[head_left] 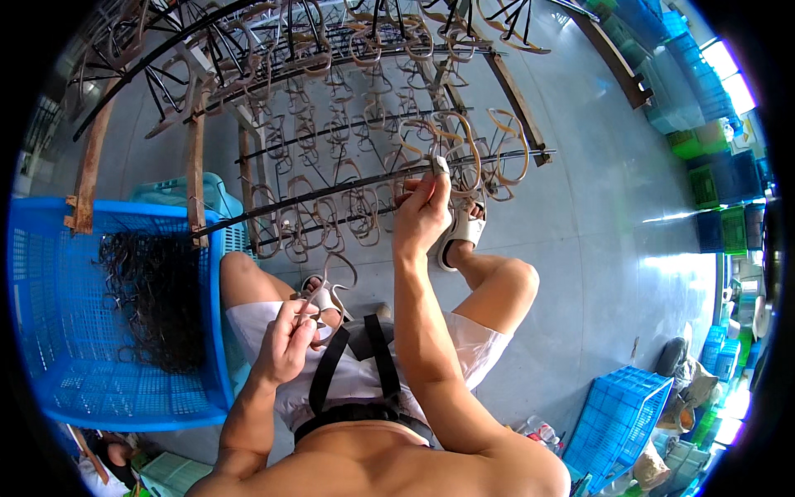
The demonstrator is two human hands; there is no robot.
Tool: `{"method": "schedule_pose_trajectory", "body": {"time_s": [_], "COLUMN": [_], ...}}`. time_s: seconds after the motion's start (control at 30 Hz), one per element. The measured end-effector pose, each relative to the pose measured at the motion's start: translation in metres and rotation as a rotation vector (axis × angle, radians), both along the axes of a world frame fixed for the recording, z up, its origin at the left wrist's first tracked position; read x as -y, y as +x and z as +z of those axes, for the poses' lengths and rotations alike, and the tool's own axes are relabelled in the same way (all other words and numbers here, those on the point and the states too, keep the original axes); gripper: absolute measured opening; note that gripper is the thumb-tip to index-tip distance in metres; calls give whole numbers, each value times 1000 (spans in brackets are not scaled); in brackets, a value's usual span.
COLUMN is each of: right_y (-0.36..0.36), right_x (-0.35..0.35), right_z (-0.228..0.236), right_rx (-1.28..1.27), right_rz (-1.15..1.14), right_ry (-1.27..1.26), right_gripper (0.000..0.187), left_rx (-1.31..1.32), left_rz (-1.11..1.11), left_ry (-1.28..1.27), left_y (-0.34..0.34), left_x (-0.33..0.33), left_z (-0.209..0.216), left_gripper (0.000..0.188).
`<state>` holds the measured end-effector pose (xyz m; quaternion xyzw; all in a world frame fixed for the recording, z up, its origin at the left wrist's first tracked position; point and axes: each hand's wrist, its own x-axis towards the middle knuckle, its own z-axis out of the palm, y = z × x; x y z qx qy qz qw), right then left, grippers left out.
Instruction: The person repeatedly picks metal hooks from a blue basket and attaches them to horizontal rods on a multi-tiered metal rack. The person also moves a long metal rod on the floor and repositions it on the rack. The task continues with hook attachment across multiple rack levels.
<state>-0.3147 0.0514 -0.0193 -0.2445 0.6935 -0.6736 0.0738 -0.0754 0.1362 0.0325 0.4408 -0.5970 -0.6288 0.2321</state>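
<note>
My left hand (286, 344) pinches a pale brown eyeglass frame (340, 258) low in front of my lap, the fingers closed on its lower part. Farther forward, my right hand (422, 217) is raised to a dark rod (331, 190) of the rack, a whitish covering on one fingertip. Its fingers close at the lower edge of an amber eyeglass frame (474, 139) standing at that rod; the exact contact is partly hidden by the hand. Another amber frame (524, 149) hangs just to the right.
Rows of similar frames hang on black rods between wooden bars (195, 157) ahead. At my left stands a blue plastic basket (50, 331) with a heap of thin dark pieces (157, 306). Another blue crate (617, 431) is at lower right; stacked crates line the far right.
</note>
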Motion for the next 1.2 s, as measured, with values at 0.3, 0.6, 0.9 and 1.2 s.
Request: {"method": "schedule_pose_trajectory", "body": {"time_s": [0.3,0.6,0.9,1.2], "right_y": [2,-5,-2,6], "right_x": [9,11,7,6], "right_z": [-5,-12,4,-7], "right_rx": [122,66,279,207], "right_rz": [27,23,147,87], "right_ry": [-102,-47,-164,-140], "right_gripper": [15,16,17,15], "left_rx": [19,34,38,39], "left_rz": [15,-5,-11,-1], "left_ry": [-24,-39,-44,-114], "left_y": [7,5,2,0], "left_x": [3,5,4,4], "left_z": [-4,2,0,-3], "left_gripper": [24,23,23,25]}}
